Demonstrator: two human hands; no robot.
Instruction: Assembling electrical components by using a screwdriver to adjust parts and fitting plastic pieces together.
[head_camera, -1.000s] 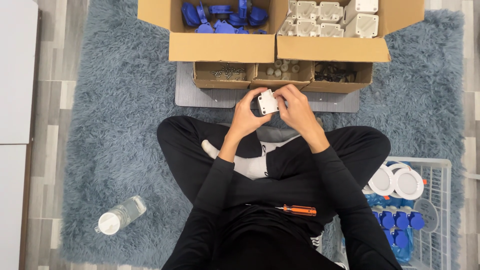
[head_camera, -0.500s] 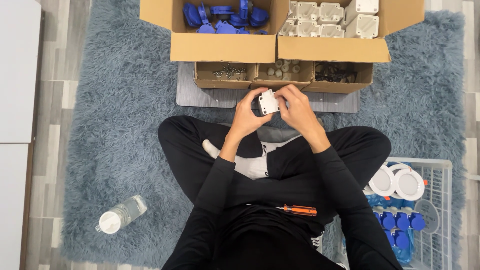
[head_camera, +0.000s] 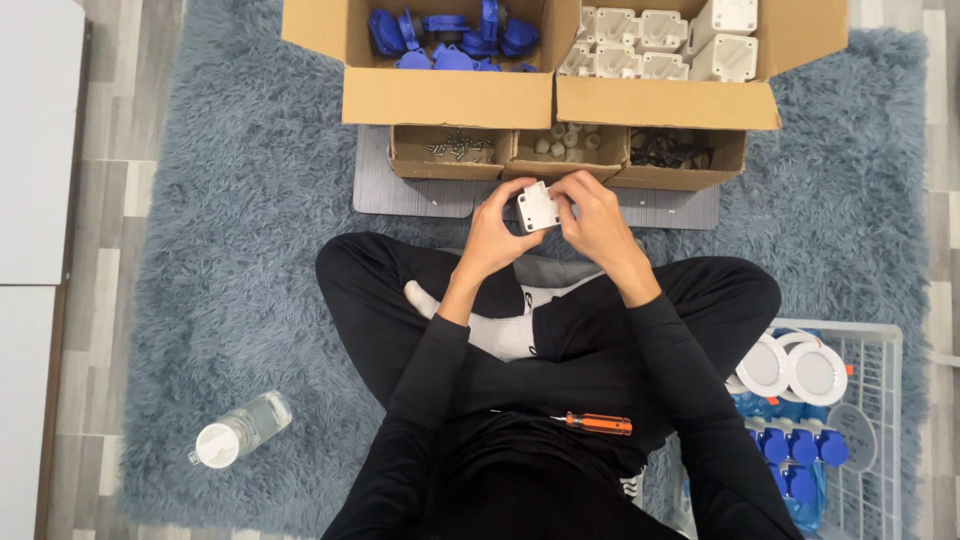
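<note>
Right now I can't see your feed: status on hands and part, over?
Left hand and right hand both gripping small white square housing. Held over lap, before the small cardboard trays. Nothing blocking.

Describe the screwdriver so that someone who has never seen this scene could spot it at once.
Start at the person sitting cross-legged on the shaggy blue-grey rug, dressed in black. The screwdriver lies across their lap, below both hands, which are busy with a small white square part. Its bright orange handle with a black end is the only orange thing on the dark clothing.
</note>
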